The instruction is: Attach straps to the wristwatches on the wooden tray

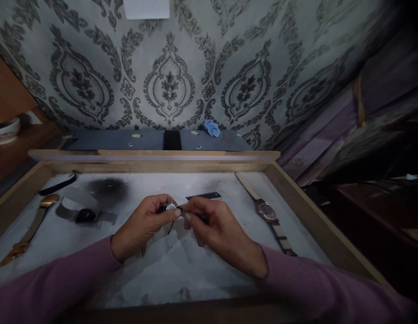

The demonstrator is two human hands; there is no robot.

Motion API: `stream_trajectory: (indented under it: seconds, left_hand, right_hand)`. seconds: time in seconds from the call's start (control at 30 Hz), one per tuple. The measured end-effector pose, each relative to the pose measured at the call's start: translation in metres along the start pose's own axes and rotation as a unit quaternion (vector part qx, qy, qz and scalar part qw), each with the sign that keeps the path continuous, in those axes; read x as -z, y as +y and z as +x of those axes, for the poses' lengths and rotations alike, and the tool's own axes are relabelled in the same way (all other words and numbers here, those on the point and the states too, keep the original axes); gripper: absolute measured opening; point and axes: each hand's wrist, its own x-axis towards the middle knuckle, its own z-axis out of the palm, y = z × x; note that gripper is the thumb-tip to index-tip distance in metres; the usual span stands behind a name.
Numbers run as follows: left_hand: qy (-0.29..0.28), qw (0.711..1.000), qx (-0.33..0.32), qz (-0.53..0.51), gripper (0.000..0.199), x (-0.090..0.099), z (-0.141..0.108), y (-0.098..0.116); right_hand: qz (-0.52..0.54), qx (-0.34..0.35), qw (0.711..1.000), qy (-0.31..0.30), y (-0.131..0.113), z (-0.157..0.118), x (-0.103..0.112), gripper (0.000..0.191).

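Note:
Near the middle of the tray, my left hand point(146, 222) is closed round a small round watch point(170, 206) with a silvery face. My right hand point(217, 225) meets it from the right, its thumb and index finger pinched at the edge of the watch; what lies between these fingertips is too small to make out. A thin dark piece point(171, 227) sticks out below the watch. Behind my right hand, a flat black strip point(209, 195) lies on the white surface.
The wooden-rimmed tray point(155, 166) holds a gold watch point(36, 227), a mesh-band watch point(85, 215) and a black strap point(58, 184) at left. A brown-and-white-strapped watch point(267, 210) lies at right. Behind the rim is a blue crumpled cloth point(212, 128).

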Motion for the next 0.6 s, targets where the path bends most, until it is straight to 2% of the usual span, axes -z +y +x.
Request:
stream_trajectory:
  seconds: [0.17, 0.3, 0.6]
  left_hand:
    - [-0.011, 1.0, -0.005, 0.005, 0.024, 0.0012, 0.0008, -0.0004]
    - [-0.01, 1.0, 0.008, 0.02, 0.02, 0.0015, 0.0009, 0.0001]
    - [-0.015, 0.999, 0.017, 0.033, 0.015, 0.0034, 0.0011, 0.0017]
  right_hand:
    - [-0.023, -0.002, 1.0, -0.008, -0.0008, -0.001, -0.0006, 0.009]
    - [0.004, -0.019, 1.0, -0.011, -0.0003, -0.0003, -0.0006, 0.002]
    - [0.076, -0.055, 0.995, -0.025, -0.0014, 0.0012, -0.0008, 0.016]
